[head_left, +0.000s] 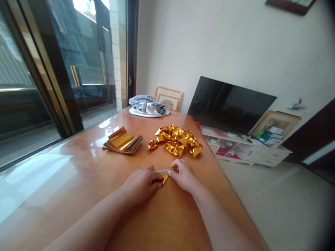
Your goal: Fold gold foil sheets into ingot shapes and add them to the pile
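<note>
Between my two hands, near the middle of the wooden table [104,195], is a partly folded sheet of gold foil paper [165,178]; a pale strip of its back shows along the far edge. My left hand [143,183] pinches its left side with thumb and fingers. On the right corner, the thumb and fingertips of my right hand [183,173] are closed. A stack of gold foil paper [123,141] lies beyond my left hand, its top sheet curling up. Past my right hand sits a pile of folded gold paper pieces [180,139], with one piece [152,144] slightly apart.
Grey cloth [148,106] lies bunched at the table's far end, before a leaning picture frame [169,97]. The table's right edge drops to the floor. A television [230,106] stands on a white cabinet [246,151] beyond it. Sliding glass doors [31,76] border the left.
</note>
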`<state>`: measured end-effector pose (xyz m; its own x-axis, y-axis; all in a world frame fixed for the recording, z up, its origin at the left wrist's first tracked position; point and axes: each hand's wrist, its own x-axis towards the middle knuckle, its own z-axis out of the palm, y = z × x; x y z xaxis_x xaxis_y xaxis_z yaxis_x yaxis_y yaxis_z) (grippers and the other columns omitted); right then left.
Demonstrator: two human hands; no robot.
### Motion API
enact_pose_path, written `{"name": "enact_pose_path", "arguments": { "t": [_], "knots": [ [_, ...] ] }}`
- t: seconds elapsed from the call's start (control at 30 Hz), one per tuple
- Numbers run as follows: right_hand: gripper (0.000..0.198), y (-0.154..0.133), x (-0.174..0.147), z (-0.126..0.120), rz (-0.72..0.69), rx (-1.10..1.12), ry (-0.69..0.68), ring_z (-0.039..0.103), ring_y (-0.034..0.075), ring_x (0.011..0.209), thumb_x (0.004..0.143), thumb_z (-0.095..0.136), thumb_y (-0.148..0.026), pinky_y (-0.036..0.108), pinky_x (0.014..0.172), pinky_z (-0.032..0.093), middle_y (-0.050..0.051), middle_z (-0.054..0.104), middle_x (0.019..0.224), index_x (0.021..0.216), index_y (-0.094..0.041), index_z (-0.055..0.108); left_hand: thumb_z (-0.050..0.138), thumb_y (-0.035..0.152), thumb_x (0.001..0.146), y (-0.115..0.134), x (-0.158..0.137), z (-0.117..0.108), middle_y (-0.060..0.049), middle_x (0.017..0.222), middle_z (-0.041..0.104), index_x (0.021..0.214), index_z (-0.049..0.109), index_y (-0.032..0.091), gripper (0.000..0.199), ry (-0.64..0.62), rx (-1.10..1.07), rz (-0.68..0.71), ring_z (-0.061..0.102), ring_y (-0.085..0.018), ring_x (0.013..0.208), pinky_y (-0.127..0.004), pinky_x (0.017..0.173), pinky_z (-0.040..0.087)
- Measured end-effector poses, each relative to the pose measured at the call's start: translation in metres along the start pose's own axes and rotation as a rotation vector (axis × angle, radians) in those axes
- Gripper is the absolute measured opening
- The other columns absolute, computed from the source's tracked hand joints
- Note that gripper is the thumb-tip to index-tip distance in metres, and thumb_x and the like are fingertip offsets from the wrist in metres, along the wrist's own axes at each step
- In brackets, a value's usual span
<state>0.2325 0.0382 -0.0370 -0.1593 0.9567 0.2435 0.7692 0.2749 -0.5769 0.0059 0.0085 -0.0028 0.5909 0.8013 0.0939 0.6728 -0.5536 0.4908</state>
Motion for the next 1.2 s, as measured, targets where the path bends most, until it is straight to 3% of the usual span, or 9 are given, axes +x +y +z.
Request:
{"name": "enact_pose_path", "arguments": {
  "t": [0.3,0.43,0.67,0.9,1.2],
  "knots": [
    [0.007,0.002,-0.001,0.001,-0.007,0.002,0.038,0.055,0.017,0.081,0.083,0.065,-0.017,0.029,0.073,0.044,0.000,0.060,0.086,0.082,-0.022,0.061,0.059,0.032,0.088,-0.003,0.002,0.001,-0.002,0.086,0.062,0.087,0.074,0.029,0.016,-0.014,-0.018,0.004,0.060,-0.018,0.079,-0.026,0.074,0.042],
    [0.011,-0.008,-0.011,-0.010,-0.107,-0.046,0.047,0.056,0.019,0.089,0.086,0.060,-0.014,0.030,0.079,0.044,0.002,0.061,0.089,0.082,-0.022,0.065,0.059,0.032,0.088,-0.004,0.003,0.002,-0.001,0.087,0.064,0.087,0.075,0.029,0.016,-0.008,-0.019,0.012,0.060,-0.018,0.078,-0.026,0.073,0.042],
    [0.024,-0.036,-0.028,-0.025,-0.300,-0.169,-0.197,0.058,0.021,0.092,0.092,0.055,-0.014,0.031,0.082,0.045,0.004,0.066,0.092,0.095,-0.027,0.075,0.059,0.031,0.087,-0.002,0.003,0.002,-0.002,0.081,0.063,0.083,0.073,0.027,0.015,-0.013,-0.025,0.005,0.060,-0.019,0.079,-0.026,0.073,0.042],
    [0.021,-0.053,-0.040,-0.029,-0.368,-0.258,-0.244,0.057,0.025,0.095,0.093,0.055,-0.020,0.036,0.085,0.044,0.006,0.068,0.093,0.096,-0.028,0.075,0.059,0.033,0.089,-0.006,0.003,0.005,-0.001,0.081,0.064,0.096,0.077,0.033,0.019,-0.006,-0.041,0.029,0.061,-0.019,0.080,-0.026,0.073,0.042],
    [0.029,-0.062,-0.050,-0.037,-0.372,-0.278,-0.321,0.059,0.026,0.099,0.089,0.054,-0.013,0.038,0.090,0.044,0.006,0.070,0.103,0.106,-0.030,0.072,0.061,0.033,0.088,-0.003,0.001,0.002,-0.001,0.081,0.064,0.088,0.076,0.030,0.016,0.009,-0.035,0.026,0.061,-0.019,0.080,-0.026,0.072,0.043]
  ]
}}
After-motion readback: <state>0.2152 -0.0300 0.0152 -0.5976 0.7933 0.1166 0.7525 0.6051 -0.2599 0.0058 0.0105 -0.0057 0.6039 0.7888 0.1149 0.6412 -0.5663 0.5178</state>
